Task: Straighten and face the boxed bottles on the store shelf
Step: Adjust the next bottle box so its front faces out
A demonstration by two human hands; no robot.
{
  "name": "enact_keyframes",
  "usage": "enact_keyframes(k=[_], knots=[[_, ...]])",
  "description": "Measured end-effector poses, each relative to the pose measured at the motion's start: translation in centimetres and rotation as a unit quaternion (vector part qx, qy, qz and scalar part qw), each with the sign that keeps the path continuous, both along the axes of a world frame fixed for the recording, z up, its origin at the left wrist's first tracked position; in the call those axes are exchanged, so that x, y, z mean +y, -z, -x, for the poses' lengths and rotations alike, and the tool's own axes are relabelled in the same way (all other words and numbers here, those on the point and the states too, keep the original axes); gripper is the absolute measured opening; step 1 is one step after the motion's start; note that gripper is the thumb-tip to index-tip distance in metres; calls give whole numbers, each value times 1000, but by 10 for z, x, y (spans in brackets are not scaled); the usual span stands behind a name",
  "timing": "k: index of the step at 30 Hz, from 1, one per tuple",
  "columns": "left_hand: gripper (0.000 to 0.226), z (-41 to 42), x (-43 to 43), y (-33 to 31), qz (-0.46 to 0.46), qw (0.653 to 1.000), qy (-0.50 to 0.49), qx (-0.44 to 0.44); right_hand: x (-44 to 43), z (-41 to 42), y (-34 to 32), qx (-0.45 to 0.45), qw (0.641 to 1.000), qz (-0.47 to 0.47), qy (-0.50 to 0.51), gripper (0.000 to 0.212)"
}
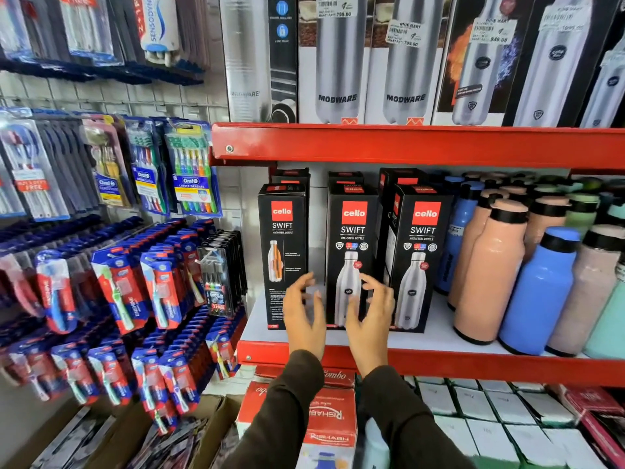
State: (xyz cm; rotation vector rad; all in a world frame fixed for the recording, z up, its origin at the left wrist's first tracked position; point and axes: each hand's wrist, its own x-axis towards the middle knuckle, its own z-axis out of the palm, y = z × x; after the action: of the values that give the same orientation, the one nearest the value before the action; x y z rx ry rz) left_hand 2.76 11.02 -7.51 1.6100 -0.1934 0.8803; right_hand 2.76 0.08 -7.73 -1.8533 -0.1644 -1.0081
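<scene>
Three black "cello SWIFT" bottle boxes stand at the front of the white middle shelf [436,336]: a left box [282,238] turned slightly so its side panel shows, a middle box [351,242] and a right box [419,252], both facing forward. More black boxes stand behind them. My left hand [304,316] is open with fingers spread, just in front of the gap between the left and middle boxes. My right hand [370,319] is open in front of the lower part of the middle box. Neither hand grips anything.
Loose peach, blue, pink and mint bottles [487,265] crowd the shelf to the right. Tall Modware bottle boxes [338,59] fill the red shelf above. Hanging toothbrush packs [148,272] cover the wall at the left. Red and white boxes [329,421] lie below.
</scene>
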Motion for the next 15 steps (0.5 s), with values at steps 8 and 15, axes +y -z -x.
enact_keyframes(k=[8, 15], knots=[[55, -18, 49, -6, -17, 991, -120, 50, 53, -4, -6, 117, 976, 20, -184, 51], [52, -40, 86, 2, -28, 984, 27, 173, 78, -22, -10, 248, 951, 39, -181, 58]])
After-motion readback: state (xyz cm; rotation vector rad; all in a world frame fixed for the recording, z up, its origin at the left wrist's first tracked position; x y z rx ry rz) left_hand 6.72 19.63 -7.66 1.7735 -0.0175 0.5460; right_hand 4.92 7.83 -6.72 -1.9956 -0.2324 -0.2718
